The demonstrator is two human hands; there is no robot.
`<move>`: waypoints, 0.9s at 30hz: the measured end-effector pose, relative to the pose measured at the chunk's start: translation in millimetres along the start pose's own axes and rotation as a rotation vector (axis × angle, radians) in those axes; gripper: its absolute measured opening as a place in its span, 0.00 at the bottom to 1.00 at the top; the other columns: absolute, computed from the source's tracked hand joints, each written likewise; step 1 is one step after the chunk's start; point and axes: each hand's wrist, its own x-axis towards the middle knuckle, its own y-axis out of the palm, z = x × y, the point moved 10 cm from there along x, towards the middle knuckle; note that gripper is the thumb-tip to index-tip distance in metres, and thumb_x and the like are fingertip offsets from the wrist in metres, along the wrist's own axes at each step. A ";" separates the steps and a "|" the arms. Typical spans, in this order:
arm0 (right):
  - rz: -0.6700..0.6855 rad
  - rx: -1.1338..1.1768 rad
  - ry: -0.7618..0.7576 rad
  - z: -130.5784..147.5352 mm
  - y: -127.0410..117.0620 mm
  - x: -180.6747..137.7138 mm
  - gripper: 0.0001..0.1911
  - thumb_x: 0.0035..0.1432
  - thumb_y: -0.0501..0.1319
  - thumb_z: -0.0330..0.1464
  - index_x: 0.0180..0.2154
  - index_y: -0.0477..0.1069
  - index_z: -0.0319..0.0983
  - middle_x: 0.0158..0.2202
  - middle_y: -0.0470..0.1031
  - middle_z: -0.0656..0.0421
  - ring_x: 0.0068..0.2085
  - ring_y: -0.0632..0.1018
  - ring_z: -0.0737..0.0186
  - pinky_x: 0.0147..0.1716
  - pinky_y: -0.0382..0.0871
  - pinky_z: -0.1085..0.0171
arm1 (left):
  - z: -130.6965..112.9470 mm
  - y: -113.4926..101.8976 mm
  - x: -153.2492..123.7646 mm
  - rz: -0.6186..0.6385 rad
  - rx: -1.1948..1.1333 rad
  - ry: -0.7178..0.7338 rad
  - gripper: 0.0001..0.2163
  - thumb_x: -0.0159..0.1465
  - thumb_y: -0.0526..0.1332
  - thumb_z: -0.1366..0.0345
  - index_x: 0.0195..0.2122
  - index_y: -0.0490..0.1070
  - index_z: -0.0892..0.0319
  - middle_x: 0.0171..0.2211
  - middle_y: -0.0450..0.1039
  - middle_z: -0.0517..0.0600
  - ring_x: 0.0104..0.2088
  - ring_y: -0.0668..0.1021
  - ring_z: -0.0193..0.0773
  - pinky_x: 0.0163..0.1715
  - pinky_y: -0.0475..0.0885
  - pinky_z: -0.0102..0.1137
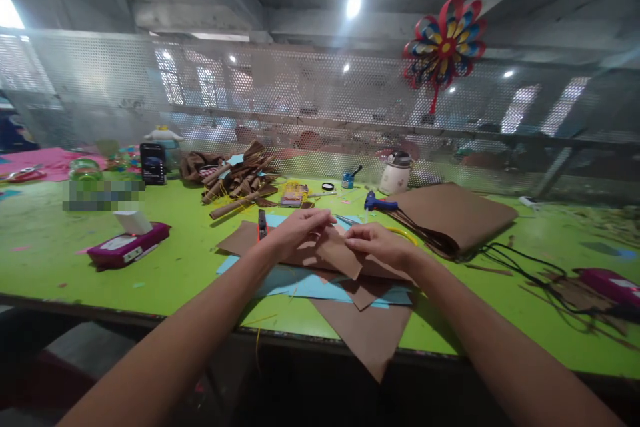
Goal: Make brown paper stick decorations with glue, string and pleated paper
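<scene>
My left hand [300, 232] and my right hand [379, 243] are close together over the table's middle. Between them is a small piece of brown paper [340, 255], tilted toward me. The right fingers pinch its right edge; the left fingers close on its upper left side. Beneath lie larger brown paper sheets [383, 327], one with a corner jutting past the table edge, and light blue paper [300, 283]. Scissors with a yellow handle [403, 235] lie partly hidden behind my right hand. A black and orange tool [262, 223] is beside my left wrist.
Behind my hands are a blue glue gun [380, 203], rolled brown paper [240, 187] and a white jar [396, 173]. Folded brown paper [455, 213] and black cables [530, 280] lie right. A purple device [129, 247] and an upright phone [153, 163] are left.
</scene>
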 end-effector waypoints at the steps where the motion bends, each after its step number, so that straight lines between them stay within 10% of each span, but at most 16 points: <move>1: -0.012 -0.078 -0.008 2.1 -1.0 -0.3 0.14 0.53 0.57 0.40 0.33 0.70 0.34 0.24 0.66 0.62 0.25 0.64 0.70 0.25 0.57 0.70 | -2.0 8.1 -0.7 0.065 0.068 0.020 0.16 0.56 0.58 0.55 0.36 0.72 0.63 0.32 0.72 0.52 0.32 0.72 0.34 0.32 0.65 0.27; 19: -0.378 -0.212 -0.210 19.6 -26.6 -4.7 0.11 0.51 0.59 0.33 0.35 0.76 0.37 0.31 0.77 0.56 0.32 0.74 0.63 0.31 0.65 0.67 | -0.7 1.5 1.5 0.019 0.207 0.028 0.10 0.51 0.62 0.61 0.30 0.72 0.63 0.24 0.70 0.48 0.26 0.69 0.32 0.27 0.62 0.26; 27: -0.414 -0.434 -0.371 33.9 -16.5 -9.1 0.09 0.53 0.58 0.29 0.34 0.77 0.41 0.30 0.76 0.59 0.29 0.73 0.67 0.30 0.63 0.69 | 3.3 17.7 -8.2 0.202 0.415 -0.050 0.22 0.59 0.50 0.53 0.15 0.65 0.63 0.15 0.65 0.47 0.20 0.65 0.30 0.24 0.57 0.27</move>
